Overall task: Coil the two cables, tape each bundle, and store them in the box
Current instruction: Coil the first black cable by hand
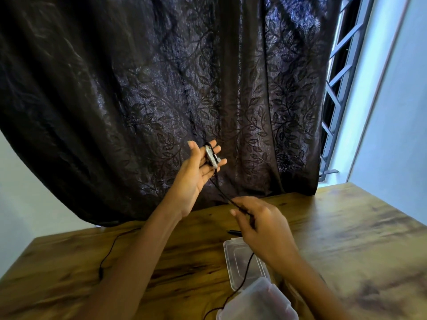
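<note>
My left hand (196, 174) is raised above the table, palm toward me, fingers spread. A silver plug (212, 157) at the end of a black cable (223, 192) lies across its fingers, with a loop of cable round the fingertips. The cable runs down to my right hand (261, 225), which pinches it between thumb and fingers, then trails over the clear plastic box (240, 257) toward the table's front. A second thin black cable (108, 252) lies loose on the wooden table (346, 239) at the left. A small black object (233, 232), maybe a plug, lies behind the box.
The box's clear lid (258, 301) lies at the front edge beside it. A dark leaf-patterned curtain (161, 88) hangs behind the table's far edge. A barred window (342, 77) and a pale wall stand at the right.
</note>
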{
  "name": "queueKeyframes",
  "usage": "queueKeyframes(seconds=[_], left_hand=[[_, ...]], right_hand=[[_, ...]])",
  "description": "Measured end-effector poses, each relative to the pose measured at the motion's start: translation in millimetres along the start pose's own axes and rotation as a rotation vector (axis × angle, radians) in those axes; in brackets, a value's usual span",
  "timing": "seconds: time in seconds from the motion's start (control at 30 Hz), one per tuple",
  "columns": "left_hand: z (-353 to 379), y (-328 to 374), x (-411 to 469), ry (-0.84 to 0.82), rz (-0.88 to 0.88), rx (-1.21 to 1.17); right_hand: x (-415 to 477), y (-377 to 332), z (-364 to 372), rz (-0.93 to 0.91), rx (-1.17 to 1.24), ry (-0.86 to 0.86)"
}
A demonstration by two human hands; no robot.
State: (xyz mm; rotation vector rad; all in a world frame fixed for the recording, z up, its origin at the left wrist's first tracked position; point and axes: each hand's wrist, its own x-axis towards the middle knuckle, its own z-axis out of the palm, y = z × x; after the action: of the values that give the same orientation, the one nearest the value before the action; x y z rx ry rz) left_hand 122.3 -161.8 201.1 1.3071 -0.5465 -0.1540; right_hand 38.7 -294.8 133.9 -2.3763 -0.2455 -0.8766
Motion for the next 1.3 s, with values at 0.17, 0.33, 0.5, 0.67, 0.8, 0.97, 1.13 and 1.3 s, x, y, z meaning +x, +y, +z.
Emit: queueKeyframes(seconds=[0.17,0.33,0.5,0.67,0.8,0.97,1.13,1.3], left_hand=[[5,-7,-4,-0.032,-0.037,0.23],[17,-7,-12,-0.125,-0.027,0.292],[27,2,-16,-0.217,-0.029,0.212],[33,16,-15,-0.238,-0.002,0.081],[27,18,-10,-0.175,0.01,-0.077],[15,28,3,-0.122,-0.013,-0.391],[3,30,16,-0.092,0.008,-0.534],[-3,26,22,-0.071,-0.007,-0.335]], right_hand=[[27,-8,-41,-0.128,-0.06,0.126],[66,-13,-71,-0.35,-0.095,0.078],[100,-5,-80,-0.313,0.055,0.04],[107,8,-69,-0.191,0.354,0.012],[96,23,-44,-0.064,0.514,0.104],[69,33,-14,0.066,0.436,0.161],[35,27,2,-0.017,0.043,0.09],[23,12,-8,-0.305,-0.446,0.032]])
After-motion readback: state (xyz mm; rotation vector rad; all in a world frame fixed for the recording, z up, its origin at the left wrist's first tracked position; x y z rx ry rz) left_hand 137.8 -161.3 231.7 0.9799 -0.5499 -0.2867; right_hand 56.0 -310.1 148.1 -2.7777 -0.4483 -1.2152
